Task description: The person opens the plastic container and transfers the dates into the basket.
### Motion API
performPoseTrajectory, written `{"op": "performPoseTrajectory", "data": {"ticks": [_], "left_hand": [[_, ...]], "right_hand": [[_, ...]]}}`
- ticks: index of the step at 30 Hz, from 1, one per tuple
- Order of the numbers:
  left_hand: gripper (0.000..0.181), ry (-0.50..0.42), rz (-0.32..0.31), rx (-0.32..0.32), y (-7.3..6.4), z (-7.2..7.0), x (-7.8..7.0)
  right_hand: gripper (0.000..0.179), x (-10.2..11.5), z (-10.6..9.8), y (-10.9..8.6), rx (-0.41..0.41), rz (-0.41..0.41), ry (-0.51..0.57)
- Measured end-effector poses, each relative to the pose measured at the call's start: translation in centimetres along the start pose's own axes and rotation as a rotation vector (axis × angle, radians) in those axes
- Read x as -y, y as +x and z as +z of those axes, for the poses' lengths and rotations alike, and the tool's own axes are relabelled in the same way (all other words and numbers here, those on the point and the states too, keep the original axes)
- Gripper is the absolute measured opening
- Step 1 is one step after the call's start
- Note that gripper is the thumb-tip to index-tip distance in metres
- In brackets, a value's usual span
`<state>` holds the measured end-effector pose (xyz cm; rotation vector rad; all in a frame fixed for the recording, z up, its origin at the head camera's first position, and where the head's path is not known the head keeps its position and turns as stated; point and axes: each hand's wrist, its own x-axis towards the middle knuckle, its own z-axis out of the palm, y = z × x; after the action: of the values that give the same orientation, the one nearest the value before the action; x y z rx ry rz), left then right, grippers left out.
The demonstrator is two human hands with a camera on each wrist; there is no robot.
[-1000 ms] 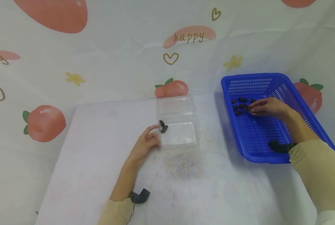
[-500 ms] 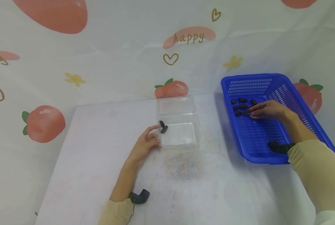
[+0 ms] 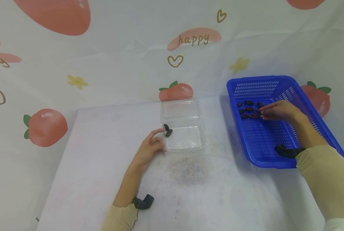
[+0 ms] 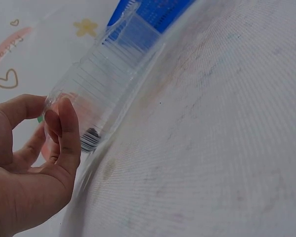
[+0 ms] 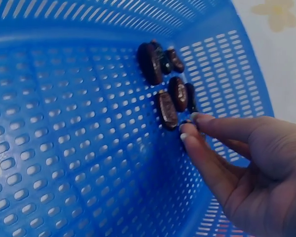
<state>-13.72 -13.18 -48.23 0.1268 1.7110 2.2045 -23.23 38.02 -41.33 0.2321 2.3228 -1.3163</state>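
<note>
In the head view my left hand [image 3: 148,148] grips the left front corner of a clear plastic clamshell box [image 3: 186,138], its lid folded back. Two dark brown dates [image 3: 168,132] lie inside against the box's left wall. The left wrist view shows my bent fingers and thumb at the box's rim [image 4: 96,74]. Over on the right, my right hand [image 3: 280,110] reaches into a blue plastic basket [image 3: 258,141]. Its thumb and fingertips pinch a dark date [image 5: 187,124], mostly hidden by the fingers. Several other dates [image 5: 167,109] lie close by on the basket floor.
A white-covered table [image 3: 102,141] carries the box and basket. Behind it hangs a white cloth [image 3: 125,51] printed with peaches and hearts. The basket's raised wall [image 3: 241,141] stands between the box and my right hand.
My right hand has let go of one date, which now lies in the row, and its fingertips have shifted slightly right to another. My left hand and the box have stayed put.
</note>
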Motion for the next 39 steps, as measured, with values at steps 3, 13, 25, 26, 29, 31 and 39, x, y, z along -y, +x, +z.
{"op": "performPoseTrajectory", "data": {"ticks": [3, 13, 25, 26, 29, 31, 39], "left_hand": [[0.057, -0.002, -0.004, -0.001, 0.0, 0.0, 0.0], [0.056, 0.013, -0.004, -0.008, -0.1, 0.1, -0.1], [0.056, 0.012, -0.009, -0.008, 0.0, 0.1, -0.2], [0.056, 0.012, -0.01, -0.009, 0.0, 0.1, -0.2], [0.056, 0.013, -0.018, -0.013, 0.0, 0.1, -0.2], [0.056, 0.013, -0.021, -0.013, 0.0, 0.0, -0.2], [0.056, 0.007, -0.02, -0.015, 0.0, 0.0, -0.1]], "right_hand": [[0.053, 0.3, 0.0, -0.4, -0.036, -0.032, -0.013], [0.055, 2.0, 0.8, -1.5, -0.136, -0.136, -0.059], [0.05, 5.6, 3.0, -3.8, -0.147, -0.296, -0.015], [0.05, 6.0, 3.3, -4.0, -0.146, -0.305, -0.012], [0.05, 7.0, 4.0, -4.6, -0.136, -0.332, -0.011], [0.049, 7.7, 4.6, -5.0, -0.126, -0.351, 0.001], [0.047, 9.7, 6.9, -6.5, -0.103, -0.376, -0.019]]}}
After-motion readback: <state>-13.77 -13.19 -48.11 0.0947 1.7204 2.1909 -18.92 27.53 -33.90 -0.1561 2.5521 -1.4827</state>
